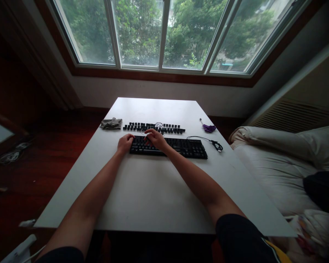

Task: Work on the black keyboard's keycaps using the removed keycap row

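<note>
A black keyboard (181, 147) lies across the middle of a white table (142, 190). My left hand (125, 143) rests at the keyboard's left end, fingers curled against its edge. My right hand (155, 138) lies over the left part of the keyboard, its fingers bent down onto the keys; whether they pinch something is too small to tell. Just behind the keyboard, rows of loose black keycaps (153, 127) are laid out on the table, with a small wire tool (159, 124) among them.
A grey crumpled cloth (111, 124) lies left of the keycaps. A purple brush-like item (207, 127) and the keyboard's cable with plug (216, 145) lie at the right. A bed with white bedding (279, 160) adjoins the table's right side. Windows are behind.
</note>
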Motion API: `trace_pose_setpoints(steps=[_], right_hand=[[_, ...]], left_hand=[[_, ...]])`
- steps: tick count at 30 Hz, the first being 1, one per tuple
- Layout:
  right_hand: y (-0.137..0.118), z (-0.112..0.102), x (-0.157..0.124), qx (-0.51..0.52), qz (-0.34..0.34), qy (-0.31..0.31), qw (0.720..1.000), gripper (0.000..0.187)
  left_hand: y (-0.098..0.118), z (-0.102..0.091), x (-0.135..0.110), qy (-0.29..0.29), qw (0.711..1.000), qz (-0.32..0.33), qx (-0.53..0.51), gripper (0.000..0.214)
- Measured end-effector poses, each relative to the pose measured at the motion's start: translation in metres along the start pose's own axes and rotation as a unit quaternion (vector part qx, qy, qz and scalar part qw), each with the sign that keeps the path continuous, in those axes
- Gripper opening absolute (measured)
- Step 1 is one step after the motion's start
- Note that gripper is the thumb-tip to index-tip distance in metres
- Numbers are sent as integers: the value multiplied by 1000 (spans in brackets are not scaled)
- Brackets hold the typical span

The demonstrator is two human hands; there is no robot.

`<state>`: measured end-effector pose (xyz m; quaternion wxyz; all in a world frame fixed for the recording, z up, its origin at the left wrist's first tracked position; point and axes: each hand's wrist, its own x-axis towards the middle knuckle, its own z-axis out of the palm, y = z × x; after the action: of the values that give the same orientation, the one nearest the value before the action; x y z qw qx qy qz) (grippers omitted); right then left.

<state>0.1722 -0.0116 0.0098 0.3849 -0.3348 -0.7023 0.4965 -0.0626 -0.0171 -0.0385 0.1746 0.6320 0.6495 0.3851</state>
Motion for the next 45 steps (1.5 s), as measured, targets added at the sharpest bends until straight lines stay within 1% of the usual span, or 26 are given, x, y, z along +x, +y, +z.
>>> trace_pose_setpoints(steps=[2,3,5,7,9,11,14,16,21,24,26,29,32,34,38,40,43,45], right_hand=[[1,8,13,9,15,2,1000,34],[1,12,18,0,15,14,1000,34],[2,20,26,-36,-9,78,996,33],[3,27,29,-79,-41,146,985,30],[5,33,28,-117,-46,173,977,33],[7,37,25,-145,-67,166,973,34],[9,39,19,-171,-112,161,966,33],[11,38,18,-179,-118,159,964,33],[12,36,20,-173,-98,168,966,37],[10,36,19,-153,-94,144,973,37],[9,37,17,-141,-80,137,977,35],[10,39,15,-117,-46,152,980,32],[14,39,17,-81,-34,162,983,28],[17,39,18,-76,-37,167,982,27],[17,38,19,-95,-55,164,980,30],[16,38,19,-93,-64,165,980,33],[17,37,18,-71,-69,168,981,42],[19,37,19,-57,-64,159,984,39]], left_hand=[[2,-1,0,-8,1000,9,8,24],[2,-1,0,-10,1000,14,11,24],[3,-1,0,-9,1000,22,9,24],[3,-2,0,-7,1000,21,-5,25],[3,-2,-1,-9,1000,10,-22,27],[2,-1,-1,-11,999,7,-29,28],[2,0,-1,-13,999,18,-25,28],[2,1,0,-18,999,30,-20,27],[3,-2,-1,-35,998,51,4,28],[5,-7,-3,-46,997,54,27,28],[6,-12,-5,-53,996,60,37,27],[8,-19,-7,-58,993,83,52,25],[6,-25,-8,-65,991,106,56,22],[2,-29,-7,-87,989,110,38,22],[-8,-36,-3,-168,981,99,-21,26],[-12,-38,-1,-192,976,90,-40,29],[-16,-40,1,-201,976,78,-42,31],[-16,-39,1,-196,977,76,-34,31]])
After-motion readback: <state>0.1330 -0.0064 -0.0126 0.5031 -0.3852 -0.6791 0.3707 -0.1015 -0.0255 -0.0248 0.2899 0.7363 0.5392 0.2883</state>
